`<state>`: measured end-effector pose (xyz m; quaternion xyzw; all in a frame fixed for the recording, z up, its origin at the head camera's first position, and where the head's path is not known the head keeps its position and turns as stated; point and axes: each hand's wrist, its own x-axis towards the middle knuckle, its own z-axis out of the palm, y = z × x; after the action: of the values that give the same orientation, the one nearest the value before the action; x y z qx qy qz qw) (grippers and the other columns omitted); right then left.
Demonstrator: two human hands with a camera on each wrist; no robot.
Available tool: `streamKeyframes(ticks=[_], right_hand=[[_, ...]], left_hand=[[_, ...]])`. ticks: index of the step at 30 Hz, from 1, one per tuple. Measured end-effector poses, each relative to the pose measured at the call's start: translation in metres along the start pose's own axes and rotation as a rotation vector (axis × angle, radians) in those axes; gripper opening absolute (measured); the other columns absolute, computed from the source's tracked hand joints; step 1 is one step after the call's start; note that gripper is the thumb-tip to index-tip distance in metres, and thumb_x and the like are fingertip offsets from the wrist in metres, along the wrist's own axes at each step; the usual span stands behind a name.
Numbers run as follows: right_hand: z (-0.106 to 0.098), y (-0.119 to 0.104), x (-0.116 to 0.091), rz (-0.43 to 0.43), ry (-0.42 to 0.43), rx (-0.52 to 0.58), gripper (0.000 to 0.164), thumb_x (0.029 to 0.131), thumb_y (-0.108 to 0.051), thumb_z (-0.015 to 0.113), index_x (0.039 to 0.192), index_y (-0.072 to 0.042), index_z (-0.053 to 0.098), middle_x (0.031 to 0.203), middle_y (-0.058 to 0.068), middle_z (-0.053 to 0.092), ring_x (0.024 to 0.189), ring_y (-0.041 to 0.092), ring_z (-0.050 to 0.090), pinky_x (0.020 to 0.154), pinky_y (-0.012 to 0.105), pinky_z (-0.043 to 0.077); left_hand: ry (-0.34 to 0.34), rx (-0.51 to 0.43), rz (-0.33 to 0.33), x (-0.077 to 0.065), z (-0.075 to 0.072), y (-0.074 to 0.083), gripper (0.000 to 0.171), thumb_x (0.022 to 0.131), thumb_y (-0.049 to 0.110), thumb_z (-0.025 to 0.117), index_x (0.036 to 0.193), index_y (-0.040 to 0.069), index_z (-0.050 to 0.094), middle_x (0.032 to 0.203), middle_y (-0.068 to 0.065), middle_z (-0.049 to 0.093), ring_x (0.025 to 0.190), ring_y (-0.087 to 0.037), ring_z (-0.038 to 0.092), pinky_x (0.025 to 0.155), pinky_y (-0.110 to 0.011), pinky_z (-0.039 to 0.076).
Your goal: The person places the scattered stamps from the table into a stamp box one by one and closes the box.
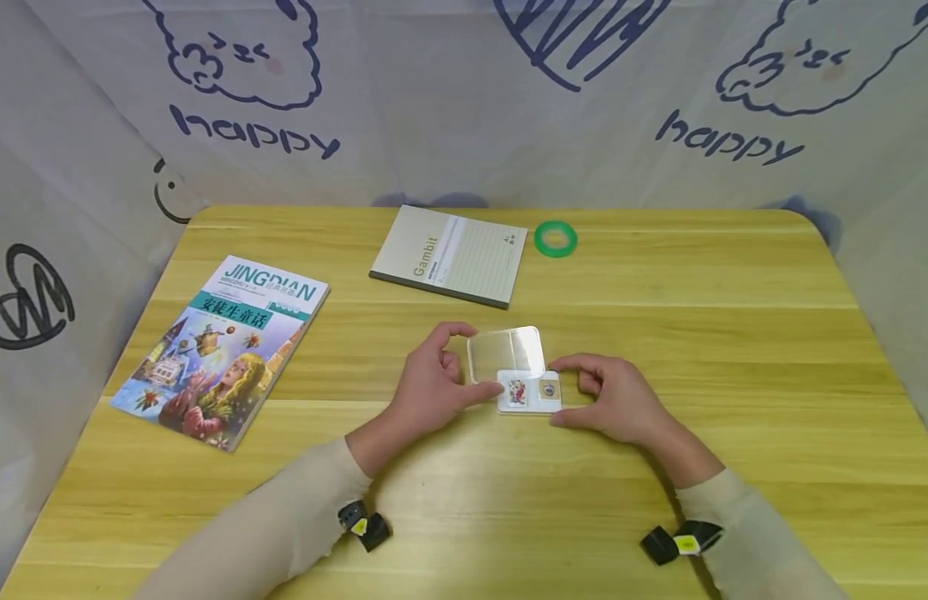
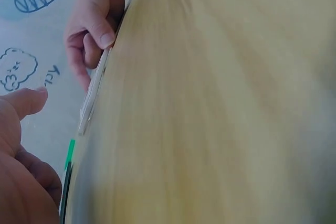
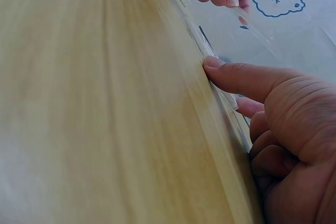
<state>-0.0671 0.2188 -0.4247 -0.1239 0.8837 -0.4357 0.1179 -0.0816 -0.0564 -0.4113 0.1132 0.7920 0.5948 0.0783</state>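
Note:
My left hand (image 1: 426, 379) holds a clear plastic lid (image 1: 494, 346) between thumb and forefinger, tilted above a small flat case. The lid is see-through and overlaps the case's upper edge in the head view. Down on the table, the shallow white case (image 1: 527, 408) contains two small stamp-like pictures (image 1: 517, 392), one colourful and one brownish. My right hand (image 1: 621, 400) grips the case by its right end, thumb at the near edge and forefinger at the far edge. From the right wrist view, the thumb (image 3: 231, 74) lies along the case's side, low against the tabletop.
Behind the hands lies a Gambit notebook (image 1: 452, 258), with a green tape roll (image 1: 542, 240) to its right. A picture-cover book (image 1: 231, 358) lies at the left of the wooden table (image 1: 734, 333). White cloth (image 1: 464, 125) with drawings stands around the back and sides.

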Motion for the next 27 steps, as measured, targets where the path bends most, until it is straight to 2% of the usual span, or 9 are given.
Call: streamKeyframes(ticks=[6,12,17,27], right_hand=[[0.0,-0.001,0.0,0.013,0.001,-0.007,0.062,0.067,-0.025,0.095,0.121,-0.01,0.068,0.062,-0.005,0.034,0.059,0.012,0.034,0.072,0.036,0.039],[0.0,-0.001,0.0,0.015,0.002,-0.003,0.062,0.067,-0.025,0.095,0.121,-0.009,0.068,0.062,-0.005,0.033,0.059,0.012,0.033,0.07,0.035,0.038],[0.0,0.001,0.0,0.001,0.005,0.016,0.061,0.067,-0.025,0.095,0.12,-0.012,0.069,0.063,-0.005,0.033,0.059,0.012,0.033,0.068,0.033,0.038],[0.0,0.001,-0.001,0.003,0.008,0.032,0.064,0.067,-0.025,0.096,0.123,-0.01,0.068,0.064,-0.004,0.034,0.06,0.013,0.034,0.069,0.033,0.038]], left_hand=[[-0.024,0.059,0.018,0.002,0.012,-0.001,0.068,0.068,0.013,0.094,0.124,0.013,0.055,0.055,0.005,0.037,0.048,-0.008,0.034,0.045,-0.025,0.029],[-0.066,0.112,0.021,0.002,0.02,-0.002,0.069,0.068,0.017,0.094,0.125,0.013,0.055,0.056,0.005,0.041,0.049,-0.006,0.035,0.045,-0.025,0.032],[-0.102,0.154,0.013,0.002,0.023,-0.004,0.07,0.068,0.018,0.094,0.126,0.013,0.055,0.056,0.004,0.043,0.049,-0.006,0.036,0.046,-0.025,0.032],[-0.135,0.289,0.005,0.004,0.026,-0.005,0.07,0.07,0.025,0.093,0.127,0.013,0.055,0.06,0.002,0.049,0.051,-0.007,0.041,0.047,-0.026,0.036]])
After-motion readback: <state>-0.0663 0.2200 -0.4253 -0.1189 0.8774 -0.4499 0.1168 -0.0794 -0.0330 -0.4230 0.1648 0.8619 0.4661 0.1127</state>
